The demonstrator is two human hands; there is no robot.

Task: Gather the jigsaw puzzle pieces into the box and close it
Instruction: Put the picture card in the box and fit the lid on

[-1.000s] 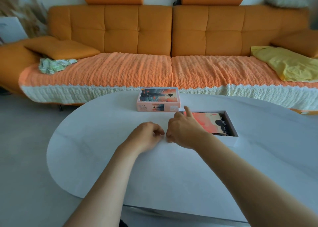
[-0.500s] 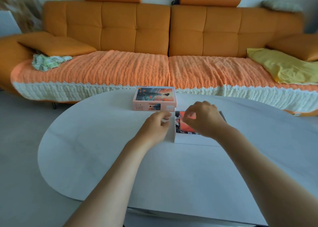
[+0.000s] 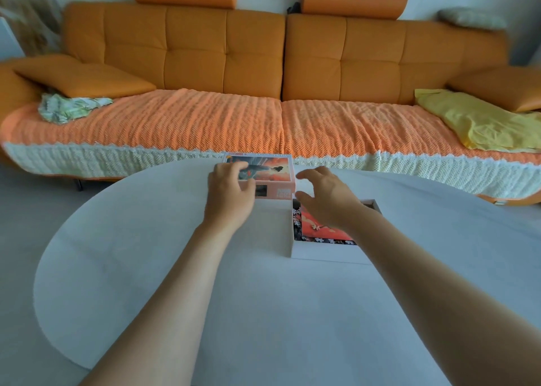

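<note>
The step in hand looks like fetching the lid (image 3: 273, 174) to close the box (image 3: 322, 252). The open white box sits on the tabletop (image 3: 263, 312), and the puzzle pieces (image 3: 316, 230) lie inside it, orange and dark, under the right forearm. The lid, pink-sided with a printed picture on top, rests flat just beyond the box's far-left corner, close to it; whether the two touch cannot be told.

The left hand (image 3: 228, 198) has its fingers curled over the lid's end farthest from the box, apparently gripping it, though blur hides the exact hold. The right hand (image 3: 328, 201) hovers above the box's far edge with thumb and fingers spread wide and nothing in them, pointed at the lid's nearer end.

To do this well, the right hand should probably take the nearer end so both hands carry the lid level. The lid should be lifted clear of the box's wall rather than dragged against it, since a shove could slide the light box. It should be squared over all four corners before lowering. Any pieces heaped above the rim would likely block the fit, so pressing them flat first would help.
</note>
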